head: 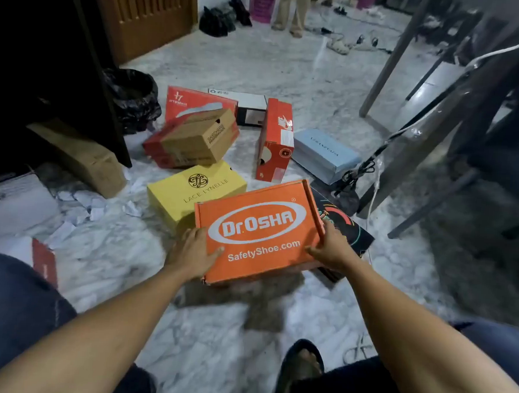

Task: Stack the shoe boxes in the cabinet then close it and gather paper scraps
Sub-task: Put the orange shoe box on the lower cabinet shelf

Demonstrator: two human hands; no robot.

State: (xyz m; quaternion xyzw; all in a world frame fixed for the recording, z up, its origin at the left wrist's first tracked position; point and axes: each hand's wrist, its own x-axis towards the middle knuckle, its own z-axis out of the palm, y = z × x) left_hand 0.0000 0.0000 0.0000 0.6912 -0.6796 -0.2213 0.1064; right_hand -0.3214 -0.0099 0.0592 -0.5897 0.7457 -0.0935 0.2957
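Landmark: orange box [258, 230], printed "Dr.OSHA SafetyShoe.com", tilted, lifted off the marble floor [214, 338] with its shadow beneath.
Left hand [192, 254]: pressed flat on the orange box's near left corner, fingers spread along its edge.
Right hand [329, 248]: clasped on the orange box's right edge, thumb on the lid, fingers round the side.
Grip: both hands clamped on the orange box, one at each side.
Yellow box [192, 192]: just behind-left of the orange box, flat on the floor.
Black box [348, 231]: under the orange box's right side, partly hidden.
Tall red box [274, 140]: standing on end, behind the orange box.
Brown box [199, 137]: behind the yellow one, resting tilted on a red box [154, 148].
Pale blue box [325, 154]: behind-right of the orange box.
Paper scraps [83, 205]: white, scattered on the floor left of the orange box.
Cabinet [33, 64]: dark, open, far left of the orange box.
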